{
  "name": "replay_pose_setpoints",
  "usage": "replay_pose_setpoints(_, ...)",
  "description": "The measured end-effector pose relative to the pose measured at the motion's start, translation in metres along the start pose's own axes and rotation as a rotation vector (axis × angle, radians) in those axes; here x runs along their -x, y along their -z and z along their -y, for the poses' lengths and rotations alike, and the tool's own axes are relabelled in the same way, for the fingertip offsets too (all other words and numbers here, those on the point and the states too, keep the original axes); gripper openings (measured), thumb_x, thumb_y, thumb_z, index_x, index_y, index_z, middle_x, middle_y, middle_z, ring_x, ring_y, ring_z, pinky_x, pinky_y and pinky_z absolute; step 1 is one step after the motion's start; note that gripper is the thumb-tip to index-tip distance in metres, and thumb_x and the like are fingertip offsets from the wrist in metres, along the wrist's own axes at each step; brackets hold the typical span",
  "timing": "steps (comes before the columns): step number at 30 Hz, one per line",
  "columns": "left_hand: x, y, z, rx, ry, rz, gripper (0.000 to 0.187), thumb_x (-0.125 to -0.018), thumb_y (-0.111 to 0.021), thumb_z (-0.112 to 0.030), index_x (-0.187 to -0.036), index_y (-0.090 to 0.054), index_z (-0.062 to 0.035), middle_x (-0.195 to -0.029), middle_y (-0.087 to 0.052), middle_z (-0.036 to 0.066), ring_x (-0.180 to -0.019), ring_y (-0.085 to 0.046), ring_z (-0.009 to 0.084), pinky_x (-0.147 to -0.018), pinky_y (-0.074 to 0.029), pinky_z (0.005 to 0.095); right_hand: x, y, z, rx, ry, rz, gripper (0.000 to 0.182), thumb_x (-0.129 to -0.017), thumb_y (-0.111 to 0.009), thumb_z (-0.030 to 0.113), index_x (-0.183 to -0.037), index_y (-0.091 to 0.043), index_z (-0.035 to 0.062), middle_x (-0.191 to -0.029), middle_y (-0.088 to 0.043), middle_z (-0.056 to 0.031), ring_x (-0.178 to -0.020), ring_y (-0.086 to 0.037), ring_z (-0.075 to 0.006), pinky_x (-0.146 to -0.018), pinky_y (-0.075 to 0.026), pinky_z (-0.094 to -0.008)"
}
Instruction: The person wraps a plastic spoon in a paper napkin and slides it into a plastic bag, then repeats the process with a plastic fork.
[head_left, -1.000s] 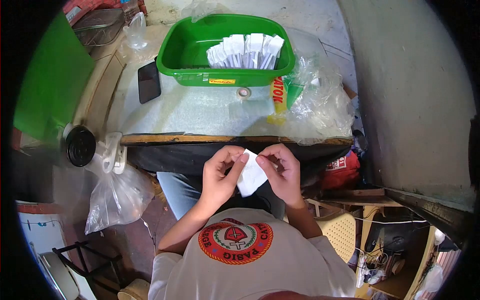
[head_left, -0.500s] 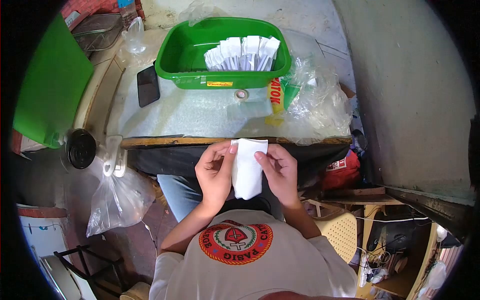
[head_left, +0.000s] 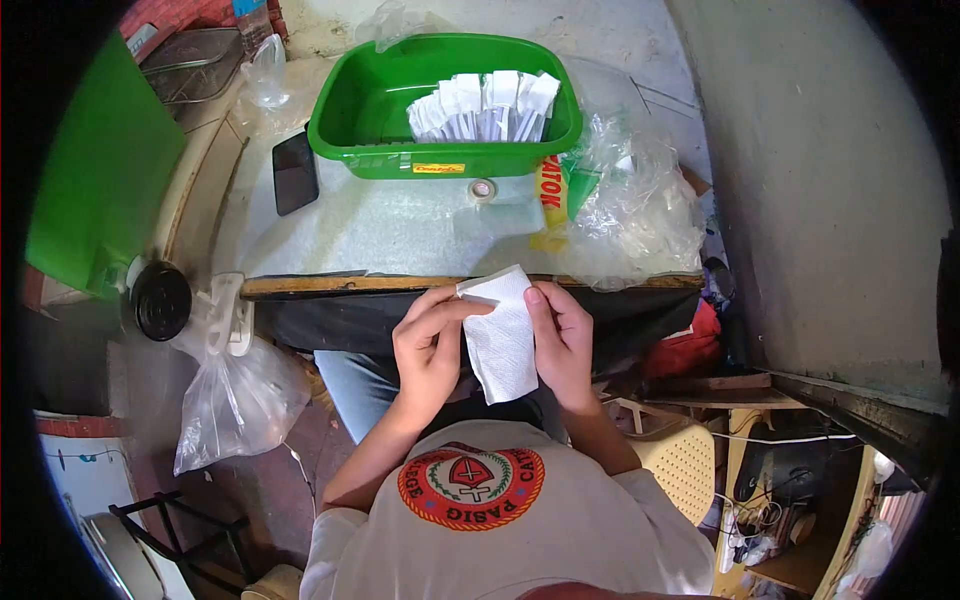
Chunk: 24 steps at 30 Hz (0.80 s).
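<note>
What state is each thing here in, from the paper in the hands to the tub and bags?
White paper napkin: partly unfolded, held by both hands.
Left hand: gripping the napkin's left edge.
Right hand: gripping the napkin's right edge.
Green plastic tub: open, holding folded white papers standing in a row.
Black phone: flat, screen dark.
Clear plastic bag: hanging, mostly slack.
Tape roll: lying flat.

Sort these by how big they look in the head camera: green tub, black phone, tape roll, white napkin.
1. green tub
2. white napkin, though it is nearer the camera
3. black phone
4. tape roll
</note>
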<state>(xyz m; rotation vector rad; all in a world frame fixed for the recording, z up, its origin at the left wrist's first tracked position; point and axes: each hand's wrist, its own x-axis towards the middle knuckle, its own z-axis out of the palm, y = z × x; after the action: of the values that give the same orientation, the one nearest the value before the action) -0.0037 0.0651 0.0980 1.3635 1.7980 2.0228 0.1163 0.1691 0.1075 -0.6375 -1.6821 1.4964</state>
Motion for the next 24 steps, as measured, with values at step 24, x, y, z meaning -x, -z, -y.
replay_pose_setpoints(24,-0.006,0.011,-0.009,0.184,0.295,0.158,0.035,-0.086,-0.062,0.010,-0.120,-0.062,0.0026,-0.114,-0.055,0.007,-0.075,-0.055,0.0007,-0.069,-0.042,0.0147,-0.009,0.017,-0.004,-0.052,-0.099,0.222,0.022,-0.096,-0.059,0.010,-0.115,-0.056,-0.0014,-0.095,-0.064,-0.0028,-0.083,-0.057,-0.0043,-0.071,-0.045,-0.0199)
